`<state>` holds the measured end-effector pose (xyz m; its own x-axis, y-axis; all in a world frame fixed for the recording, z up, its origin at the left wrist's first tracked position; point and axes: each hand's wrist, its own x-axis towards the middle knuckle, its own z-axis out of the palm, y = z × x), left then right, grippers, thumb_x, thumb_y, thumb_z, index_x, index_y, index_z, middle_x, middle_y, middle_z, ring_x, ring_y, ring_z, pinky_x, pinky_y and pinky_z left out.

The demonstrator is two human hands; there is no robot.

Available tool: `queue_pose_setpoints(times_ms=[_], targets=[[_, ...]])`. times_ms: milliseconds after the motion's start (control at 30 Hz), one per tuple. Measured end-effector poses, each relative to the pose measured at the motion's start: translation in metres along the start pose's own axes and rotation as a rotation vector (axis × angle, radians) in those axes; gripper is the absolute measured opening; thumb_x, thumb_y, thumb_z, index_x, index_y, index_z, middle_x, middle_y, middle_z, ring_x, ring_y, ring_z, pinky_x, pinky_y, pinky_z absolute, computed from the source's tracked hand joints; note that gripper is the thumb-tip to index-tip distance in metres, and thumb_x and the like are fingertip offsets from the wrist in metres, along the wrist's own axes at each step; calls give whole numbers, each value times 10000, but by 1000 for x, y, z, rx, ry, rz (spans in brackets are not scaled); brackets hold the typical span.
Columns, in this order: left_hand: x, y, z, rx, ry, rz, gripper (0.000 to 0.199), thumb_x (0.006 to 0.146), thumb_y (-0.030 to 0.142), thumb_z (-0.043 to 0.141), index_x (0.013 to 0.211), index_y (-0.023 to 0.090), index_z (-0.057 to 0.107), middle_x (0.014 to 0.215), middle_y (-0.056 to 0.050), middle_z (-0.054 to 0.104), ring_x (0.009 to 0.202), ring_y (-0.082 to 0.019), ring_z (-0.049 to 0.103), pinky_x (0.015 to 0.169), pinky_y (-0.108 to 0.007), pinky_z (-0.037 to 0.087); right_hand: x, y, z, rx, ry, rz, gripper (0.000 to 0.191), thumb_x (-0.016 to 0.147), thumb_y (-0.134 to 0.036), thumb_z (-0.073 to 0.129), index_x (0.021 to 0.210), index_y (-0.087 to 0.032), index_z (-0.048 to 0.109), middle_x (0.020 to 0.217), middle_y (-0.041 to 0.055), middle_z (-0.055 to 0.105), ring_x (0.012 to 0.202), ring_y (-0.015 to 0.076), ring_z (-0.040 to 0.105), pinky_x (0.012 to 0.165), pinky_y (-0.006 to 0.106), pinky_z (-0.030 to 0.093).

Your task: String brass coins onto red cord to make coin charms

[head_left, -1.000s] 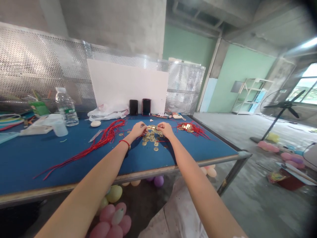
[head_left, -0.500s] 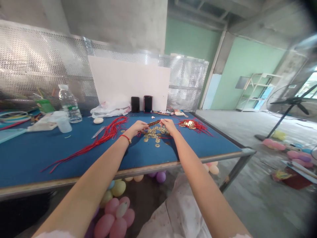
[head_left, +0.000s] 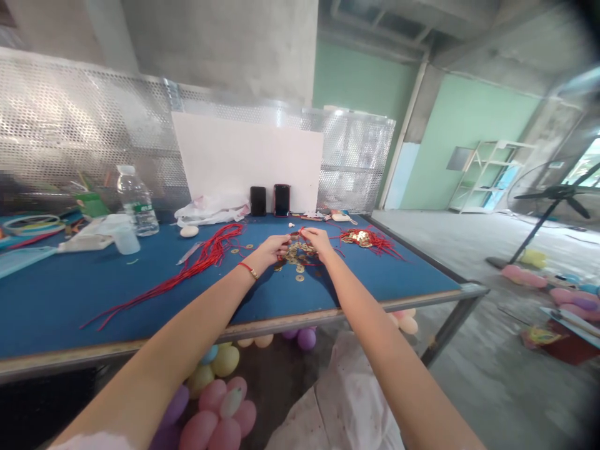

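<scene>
My left hand [head_left: 272, 249] is closed, pinching the near end of a short red-and-brown string of coins [head_left: 295, 235] above the table. My right hand [head_left: 317, 241] has its thumb and fingers pressed together on a red cord [head_left: 302, 230] that meets these coins. Just beneath both hands, a loose heap of brass-coloured coins with holes [head_left: 300, 256] spreads over the blue tabletop. A long bundle of red cords [head_left: 213, 253] lies left of my left hand. To the right of my right hand rests a pile of coins tied with red cords [head_left: 364, 237].
Two phones [head_left: 282, 200] lean on a white board [head_left: 248, 153] at the back. A plastic bottle [head_left: 137, 203], a cup [head_left: 125, 237] and a white plastic bag [head_left: 210, 209] stand or lie at left. Balloons [head_left: 220, 406] are below the table edge; a fan [head_left: 553, 194] stands right.
My hands have come closer together, the left moving right. The coin string, stretched between them before, now shows only a short part, and red cord shows at my right fingertips.
</scene>
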<state>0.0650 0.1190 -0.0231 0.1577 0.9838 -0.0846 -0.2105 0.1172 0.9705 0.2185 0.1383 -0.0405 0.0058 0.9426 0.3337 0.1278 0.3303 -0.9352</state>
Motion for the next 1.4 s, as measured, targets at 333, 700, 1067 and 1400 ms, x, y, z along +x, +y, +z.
queue_pose_setpoints(times_ms=[333,700,1067,1400], targets=[[-2,-15,15,-34,199,112,202,721,210,675,587,121,554,442,58,423,359,-33,327,369,-176,210,-1,3,13,-266,-18,-135,142,738,-307,567,729,-174,617,587,-28,589,568,121,532,589,224,417],[1,-16,16,15,369,264,207,587,296,749,671,117,687,546,5,607,505,-111,520,520,-244,410,-5,-4,11,-373,-57,-239,202,797,-310,523,664,-191,617,600,-23,591,620,134,544,618,217,394],[9,-19,5,376,504,536,206,693,298,636,762,146,757,802,-65,739,836,-220,650,751,-280,470,-6,-12,11,-378,-50,-269,225,810,-310,513,674,-190,647,596,-26,596,617,133,533,610,218,370],[-5,-5,6,525,688,672,263,768,331,573,816,145,752,847,-67,733,868,-228,642,798,-281,456,-9,-17,8,-338,12,-219,209,796,-314,531,685,-197,664,597,-22,619,626,139,563,606,224,380]])
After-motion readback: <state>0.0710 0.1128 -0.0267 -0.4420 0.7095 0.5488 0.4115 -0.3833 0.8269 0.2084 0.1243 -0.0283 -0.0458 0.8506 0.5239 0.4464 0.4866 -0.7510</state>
